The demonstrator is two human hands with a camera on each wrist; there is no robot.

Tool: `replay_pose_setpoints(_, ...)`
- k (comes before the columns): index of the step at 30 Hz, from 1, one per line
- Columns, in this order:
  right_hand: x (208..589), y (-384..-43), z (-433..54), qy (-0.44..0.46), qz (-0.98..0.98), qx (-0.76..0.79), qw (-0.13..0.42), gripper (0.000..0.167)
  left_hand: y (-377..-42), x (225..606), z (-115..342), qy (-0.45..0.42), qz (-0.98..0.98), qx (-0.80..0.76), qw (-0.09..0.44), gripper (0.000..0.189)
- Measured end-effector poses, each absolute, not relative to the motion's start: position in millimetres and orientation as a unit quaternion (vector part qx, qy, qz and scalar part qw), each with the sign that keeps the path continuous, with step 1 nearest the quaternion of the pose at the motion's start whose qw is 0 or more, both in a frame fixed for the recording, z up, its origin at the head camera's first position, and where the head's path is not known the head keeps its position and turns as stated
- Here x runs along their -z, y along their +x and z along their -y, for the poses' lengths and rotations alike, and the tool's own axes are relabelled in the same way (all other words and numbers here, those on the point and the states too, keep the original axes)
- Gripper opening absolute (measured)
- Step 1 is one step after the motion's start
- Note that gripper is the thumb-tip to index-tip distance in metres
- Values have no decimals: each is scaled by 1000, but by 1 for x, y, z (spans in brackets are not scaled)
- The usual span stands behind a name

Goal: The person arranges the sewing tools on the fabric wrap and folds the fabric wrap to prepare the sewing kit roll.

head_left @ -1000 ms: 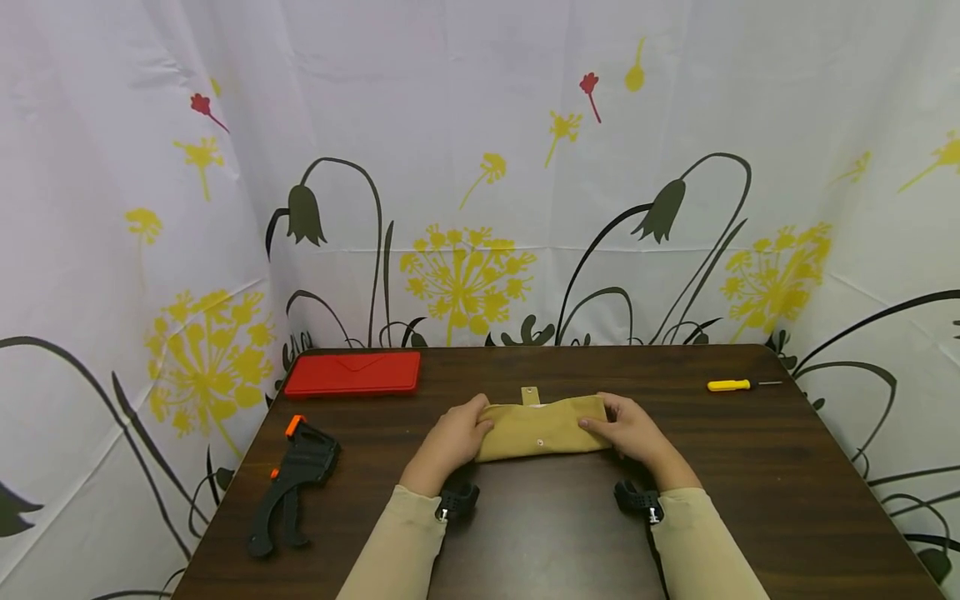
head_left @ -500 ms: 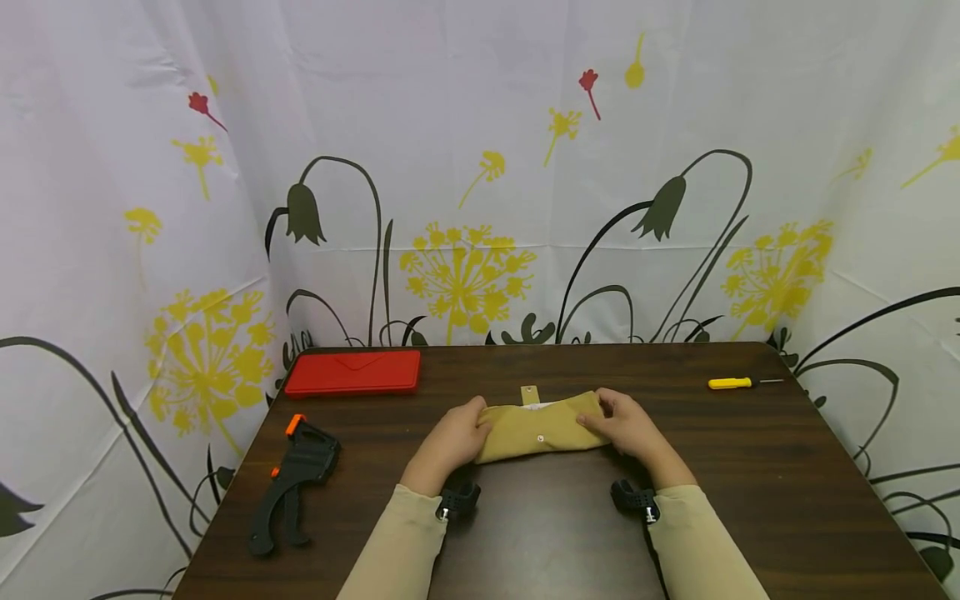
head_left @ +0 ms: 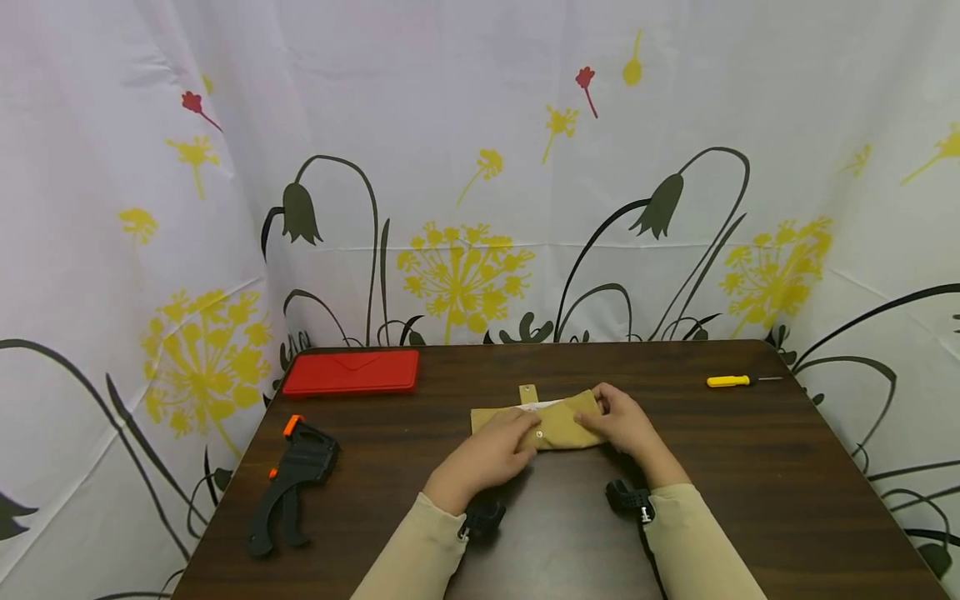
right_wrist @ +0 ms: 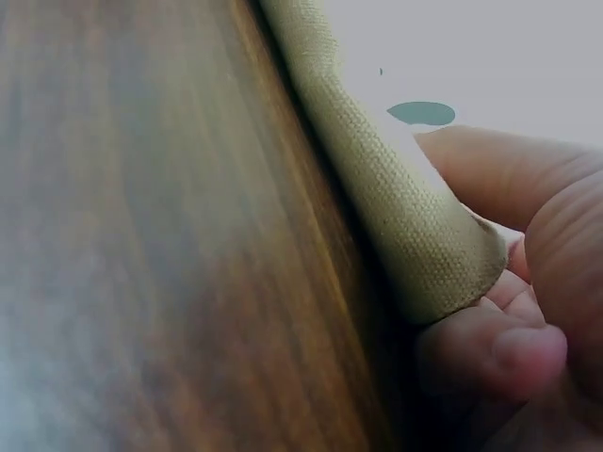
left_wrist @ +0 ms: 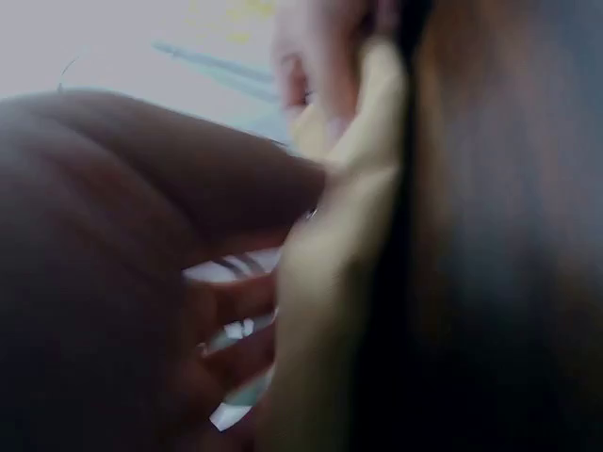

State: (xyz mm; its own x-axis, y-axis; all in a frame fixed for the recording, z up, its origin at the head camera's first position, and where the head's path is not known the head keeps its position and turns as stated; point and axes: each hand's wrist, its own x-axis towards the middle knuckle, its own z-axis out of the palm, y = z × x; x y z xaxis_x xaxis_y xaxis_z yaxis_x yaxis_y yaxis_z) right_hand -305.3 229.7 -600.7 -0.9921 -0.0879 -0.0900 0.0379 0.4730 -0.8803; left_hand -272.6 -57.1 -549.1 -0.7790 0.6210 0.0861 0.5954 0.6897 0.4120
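A tan canvas pouch [head_left: 566, 427] lies on the dark wooden table, with a small tab strap [head_left: 528, 392] sticking out at its back and a metal snap [head_left: 539, 434] on its front. White lining shows along its upper edge. My left hand [head_left: 483, 454] reaches over the pouch's left half, fingers extended on the cloth near the snap. In the blurred left wrist view, those fingers lie along the tan cloth [left_wrist: 330, 273]. At the pouch's right end, my right hand [head_left: 626, 425] pinches the folded edge; the right wrist view shows its fingers around the canvas end [right_wrist: 424, 245].
A flat red case [head_left: 350, 372] sits at the back left of the table. In front of it lies a black and orange bar clamp [head_left: 300, 475]. A yellow-handled screwdriver [head_left: 727, 381] rests at the back right. A patterned curtain [head_left: 465, 125] hangs behind the table.
My left hand has let go of the pouch's left end and moved right, over its middle. My right hand keeps its hold on the right end with only a slight shift.
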Motion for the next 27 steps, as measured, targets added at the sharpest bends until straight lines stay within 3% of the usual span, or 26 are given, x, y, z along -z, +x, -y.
replay_pose_setpoints(4, 600, -306, -229, 16, -825, 563, 43, 38, -263, 552, 49, 324, -929, -174, 41, 66)
replay_pose_setpoints(8, 599, -306, -229, 57, -701, 711, -21, 26, -265, 566, 51, 331, -926, -179, -19, 61)
replay_pose_setpoints(10, 597, -303, -231, 8, -598, 801, -40, 17, -266, 567, 51, 330, -926, -179, -27, 59)
replay_pose_setpoints(12, 595, -301, -235, -101, -469, 878, -10, 28, -263, 560, 49, 328, -928, -174, -18, 57)
replay_pose_setpoints(15, 591, -298, -237, -240, -303, 914, 119, 53, -268, 562, 52, 343, -922, -178, -4, 56)
replay_pose_setpoints(17, 591, -298, -235, -273, -267, 905, 188, 60, -271, 563, 55, 362, -913, -189, 13, 56)
replay_pose_setpoints(22, 594, -301, -223, -184, -427, 858, 217, 61, -274, 561, 59, 376, -903, -201, 54, 55)
replay_pose_setpoints(27, 600, -304, -216, -99, -543, 802, 228, 64, -272, 562, 57, 347, -916, -195, 56, 53)
